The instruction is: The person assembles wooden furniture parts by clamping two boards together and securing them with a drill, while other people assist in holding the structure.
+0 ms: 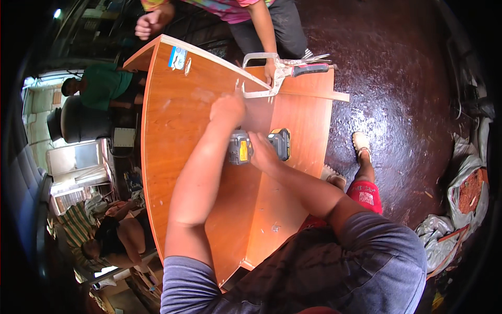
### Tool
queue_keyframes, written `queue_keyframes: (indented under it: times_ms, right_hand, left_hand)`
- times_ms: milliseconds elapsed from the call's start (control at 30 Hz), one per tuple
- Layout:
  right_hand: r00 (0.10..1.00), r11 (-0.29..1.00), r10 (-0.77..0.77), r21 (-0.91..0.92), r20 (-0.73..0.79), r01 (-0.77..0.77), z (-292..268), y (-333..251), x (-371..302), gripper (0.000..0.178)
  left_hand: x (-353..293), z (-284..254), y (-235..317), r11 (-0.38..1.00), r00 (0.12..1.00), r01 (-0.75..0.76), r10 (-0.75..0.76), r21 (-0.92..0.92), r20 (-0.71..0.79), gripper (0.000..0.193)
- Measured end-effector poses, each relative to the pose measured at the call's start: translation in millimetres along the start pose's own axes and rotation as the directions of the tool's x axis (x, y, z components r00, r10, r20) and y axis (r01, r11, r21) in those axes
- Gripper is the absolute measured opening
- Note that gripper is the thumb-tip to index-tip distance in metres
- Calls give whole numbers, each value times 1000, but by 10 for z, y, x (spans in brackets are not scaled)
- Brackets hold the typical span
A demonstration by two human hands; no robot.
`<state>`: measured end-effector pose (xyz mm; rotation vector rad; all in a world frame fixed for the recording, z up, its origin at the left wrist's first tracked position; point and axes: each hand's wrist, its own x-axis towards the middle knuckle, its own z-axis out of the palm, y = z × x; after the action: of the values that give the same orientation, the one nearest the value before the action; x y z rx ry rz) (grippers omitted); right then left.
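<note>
A cordless drill (pixel 242 149) with grey body and yellow label lies across the inside of an orange-brown wooden cabinet (pixel 193 141). My right hand (pixel 263 150) is closed round its handle, between the body and the battery pack (pixel 282 142). Just beyond the drill, my left hand (pixel 228 111) is close to the joint between two panels. Its fingers are blurred and mostly hidden, so its hold cannot be made out. Ahead of it, a metal locking C-clamp (pixel 280 73) with dark-and-red grips sits over a panel edge and a pale wooden strip (pixel 314 94).
Across the cabinet a person in a tie-dye shirt (pixel 225 8) has one hand (pixel 270 72) by the clamp. Two other people (pixel 107 86) are at the left. A shiny dark floor (pixel 392 94) spreads right, with plastic sacks (pixel 463 193) at its edge.
</note>
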<state>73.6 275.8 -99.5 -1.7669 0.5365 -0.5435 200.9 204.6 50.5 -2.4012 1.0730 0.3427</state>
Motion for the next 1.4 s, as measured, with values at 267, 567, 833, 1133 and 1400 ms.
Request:
queue_keyframes:
  times_ms: [267, 567, 833, 1133, 1400]
  right_hand:
    - [998, 997, 52, 55, -43, -50, 81, -17, -40, 61]
    - [989, 980, 144, 140, -24, -140, 189, -31, 29, 56]
    - [987, 992, 37, 122, -154, -19, 325, -24, 38, 39]
    - [998, 983, 35, 183, -55, -25, 288, -32, 124, 33]
    - [1000, 971, 16, 239, -17, -12, 298, 122, 140, 34]
  left_hand:
    - [-134, -1784, -390, 889, 354, -329, 428, 318, -831, 12]
    - [-1670, -1030, -1011, 995, 724, -85, 26, -52, -689, 37]
    - [-2111, -562, -1192, 853, 830, 154, -386, -499, -403, 27]
    - [-2127, -567, -1159, 848, 814, 170, -408, -502, -414, 27]
    - [-2135, -580, -1156, 842, 816, 189, -420, -505, -396, 28]
